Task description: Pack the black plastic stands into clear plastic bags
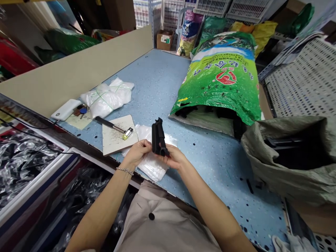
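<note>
Above a stack of clear plastic bags [154,170], my right hand [174,157] holds a black plastic part [159,136], long and narrow with a hinged-looking upper piece. The part stands tilted upward, its lower end in my fingers. My left hand [140,150] is closed in a pinch at the part's left edge; its fingertips are partly hidden. Just left of the bags lies a pale board [112,138] sprinkled with brown crumbs. A hammer [111,124] with a dark handle rests across it, beside a small yellow-and-clear item [127,133].
A green printed sack [223,77] lies open with black parts inside. At right stands a grey woven sack [283,182] holding black pieces. Bundled white plastic bags [109,96], a white box-like device [66,109] and keys [82,109] lie on the blue table [154,84].
</note>
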